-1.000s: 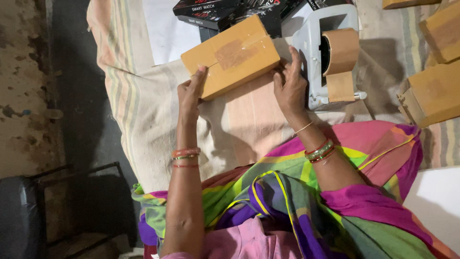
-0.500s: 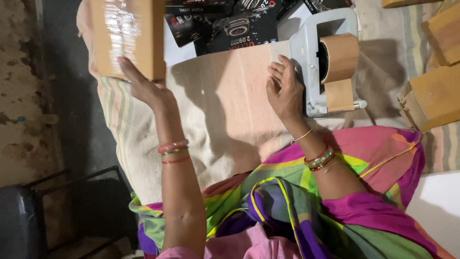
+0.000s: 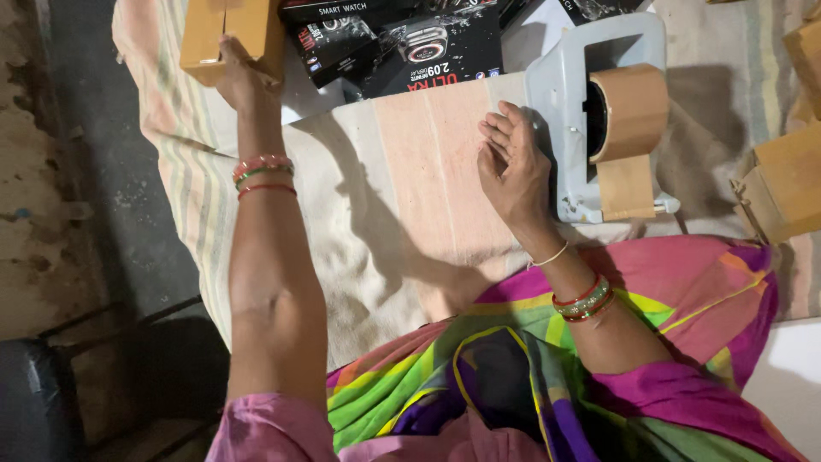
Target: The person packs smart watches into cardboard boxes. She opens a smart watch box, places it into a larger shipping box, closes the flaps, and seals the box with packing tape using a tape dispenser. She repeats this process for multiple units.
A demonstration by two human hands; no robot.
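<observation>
Head view: plain brown cardboard box (image 3: 229,34) (sealed) in left hand (image 3: 242,79); right hand (image 3: 513,167) open, empty.

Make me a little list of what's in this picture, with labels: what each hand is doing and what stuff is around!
left hand: the left hand is stretched out, holding a brown cardboard box at the top left
right hand: the right hand is open and holds nothing, resting on the cloth beside the tape dispenser
tape: a brown tape roll sits in the dispenser
nearby: black printed boxes at the top; more cardboard boxes at the right
wrists: bangles on both
</observation>
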